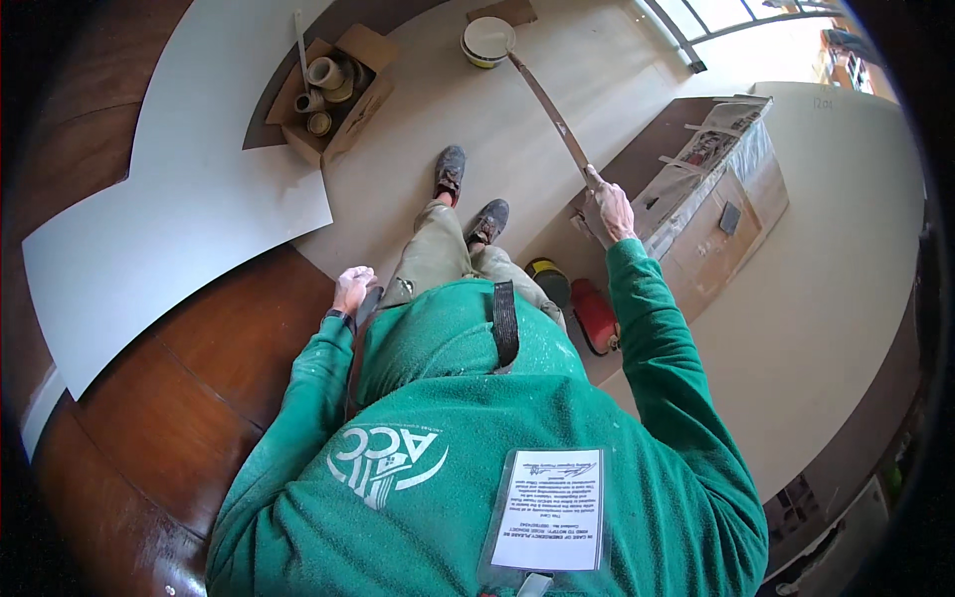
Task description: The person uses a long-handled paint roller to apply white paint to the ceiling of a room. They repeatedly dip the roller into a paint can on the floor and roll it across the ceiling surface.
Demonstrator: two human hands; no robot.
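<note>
At two o'clock, your right hand [612, 211] grasps the long strip [558, 118]; hold its tip steady by the bucket [487, 42] at twelve. At nine, your left hand [353, 290] is curled, contents unclear.

Through the head feed I see the right hand [615, 211] gripping a long stick [552, 111], right of centre.

The stick slants up to the upper centre, where its far end overlaps the rim of a pale-topped bucket [488, 38]; left of centre I find the left hand [354, 289], fingers curled beside the hip, though I can't tell whether it holds anything; an open cardboard box [360, 119] of rolls [324, 73] sits upper left; a partly wrapped carton [711, 214] stands at right.
</note>
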